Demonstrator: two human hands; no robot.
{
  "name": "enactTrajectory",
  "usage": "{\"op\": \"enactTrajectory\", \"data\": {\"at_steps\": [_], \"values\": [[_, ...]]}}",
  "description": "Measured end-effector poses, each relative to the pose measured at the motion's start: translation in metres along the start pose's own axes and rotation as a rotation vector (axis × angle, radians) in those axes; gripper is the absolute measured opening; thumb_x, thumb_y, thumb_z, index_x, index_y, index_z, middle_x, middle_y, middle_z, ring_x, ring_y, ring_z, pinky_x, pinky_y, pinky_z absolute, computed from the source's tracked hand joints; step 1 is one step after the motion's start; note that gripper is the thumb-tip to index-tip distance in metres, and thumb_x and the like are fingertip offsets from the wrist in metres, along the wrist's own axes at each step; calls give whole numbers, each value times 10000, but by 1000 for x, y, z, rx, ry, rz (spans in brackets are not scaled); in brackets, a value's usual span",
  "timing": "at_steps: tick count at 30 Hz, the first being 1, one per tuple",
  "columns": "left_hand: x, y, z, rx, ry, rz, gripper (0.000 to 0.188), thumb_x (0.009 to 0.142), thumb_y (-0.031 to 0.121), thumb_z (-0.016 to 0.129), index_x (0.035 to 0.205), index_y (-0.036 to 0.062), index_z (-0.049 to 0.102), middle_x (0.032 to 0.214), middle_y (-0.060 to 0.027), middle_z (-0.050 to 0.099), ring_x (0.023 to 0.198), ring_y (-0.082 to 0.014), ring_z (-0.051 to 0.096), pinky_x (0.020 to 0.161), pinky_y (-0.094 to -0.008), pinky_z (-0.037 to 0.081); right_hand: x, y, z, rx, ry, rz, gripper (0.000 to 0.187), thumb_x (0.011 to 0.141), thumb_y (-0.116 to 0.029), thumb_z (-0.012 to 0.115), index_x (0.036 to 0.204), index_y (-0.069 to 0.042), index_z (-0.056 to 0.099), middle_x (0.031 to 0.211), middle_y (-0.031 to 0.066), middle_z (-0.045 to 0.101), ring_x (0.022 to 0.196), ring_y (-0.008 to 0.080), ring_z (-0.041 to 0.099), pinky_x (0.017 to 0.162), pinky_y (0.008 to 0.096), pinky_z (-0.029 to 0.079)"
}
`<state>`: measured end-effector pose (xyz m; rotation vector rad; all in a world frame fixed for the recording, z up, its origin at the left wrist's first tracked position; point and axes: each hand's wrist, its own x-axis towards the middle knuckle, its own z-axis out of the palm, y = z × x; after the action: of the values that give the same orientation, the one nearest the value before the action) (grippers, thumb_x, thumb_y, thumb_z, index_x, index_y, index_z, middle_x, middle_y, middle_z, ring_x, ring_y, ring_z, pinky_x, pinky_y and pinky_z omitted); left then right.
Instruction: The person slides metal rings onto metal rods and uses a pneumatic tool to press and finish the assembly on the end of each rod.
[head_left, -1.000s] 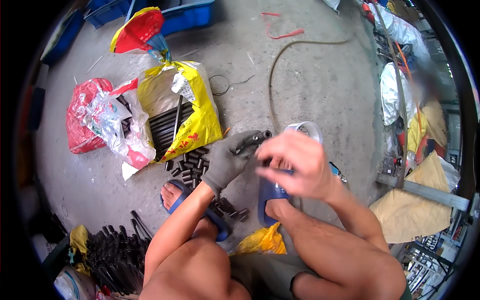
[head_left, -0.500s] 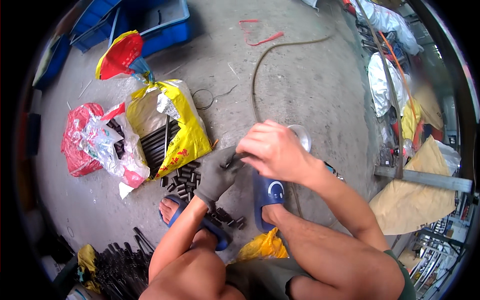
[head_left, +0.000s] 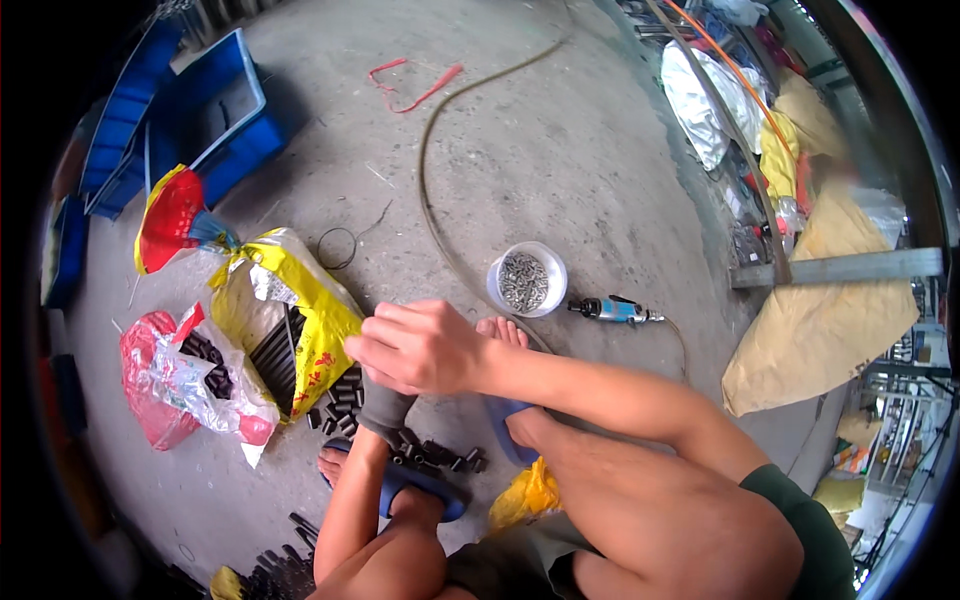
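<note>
My left hand (head_left: 386, 410), in a grey work glove, is held up in front of me, its fingers largely covered by my right hand. Bare and with curled fingers, my right hand (head_left: 420, 347) is pressed against the glove. Whatever they grip between them is hidden. Below and beside the glove, short black tubes (head_left: 343, 400) lie loose on the floor. A yellow printed bag (head_left: 330, 325) lies just left of my hands, with long black rods (head_left: 277, 362) in its mouth. To the right, a white bowl (head_left: 494, 278) holds small silvery metal pieces (head_left: 523, 282).
A blue power tool (head_left: 612, 309) with a hose lies right of the bowl. Blue crates (head_left: 235, 150) stand at far left. A red and clear plastic bag (head_left: 160, 385) holds more black pieces. A long hose (head_left: 424, 160) crosses the floor. Sacks (head_left: 815, 320) line the right side.
The view has shifted, bringing the bowl and power tool into full sight. My right hand now covers more of the gloved left hand, and both stand closer to the yellow bag in the picture.
</note>
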<state>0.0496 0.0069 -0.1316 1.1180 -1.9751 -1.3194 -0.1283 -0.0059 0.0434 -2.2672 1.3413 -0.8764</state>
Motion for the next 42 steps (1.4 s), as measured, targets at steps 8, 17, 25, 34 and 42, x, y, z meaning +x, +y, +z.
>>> {"op": "enactTrajectory", "data": {"at_steps": [8,17,25,34,42], "values": [[19,148,-14,-562,142,-62,754,937,155,751,1578,37,371,1342,-93,599,1242,-231,581,1049,-373,493,-12,7,-16,57,211,106,153,764,-161,721,870,-52,710,928,164,700,896,370,698,728,452,579],[29,150,-15,-516,179,-20,357,828,37,851,1136,7,675,1159,-121,730,1029,-156,677,911,-303,547,-130,149,-54,-270,-456,612,173,749,-155,736,878,-42,722,918,188,718,888,394,706,740,463,581],[31,137,-5,-351,231,124,241,878,34,789,1085,-19,677,999,-95,763,897,-115,695,812,-283,560,-139,177,-30,-275,-662,552,191,735,-149,749,885,-33,732,908,209,733,880,414,713,751,473,584],[48,147,-2,-329,220,39,231,865,99,858,845,9,646,698,-22,662,593,-69,585,544,-262,478,-143,150,-57,-97,-224,697,193,799,-113,749,963,-11,744,904,155,732,840,305,700,708,387,565],[56,156,8,-300,320,55,241,859,111,847,796,26,630,626,-61,634,568,-110,595,532,-292,464,-134,91,-95,342,397,877,171,871,-56,748,1030,7,743,898,89,729,815,176,687,667,300,545]]}}
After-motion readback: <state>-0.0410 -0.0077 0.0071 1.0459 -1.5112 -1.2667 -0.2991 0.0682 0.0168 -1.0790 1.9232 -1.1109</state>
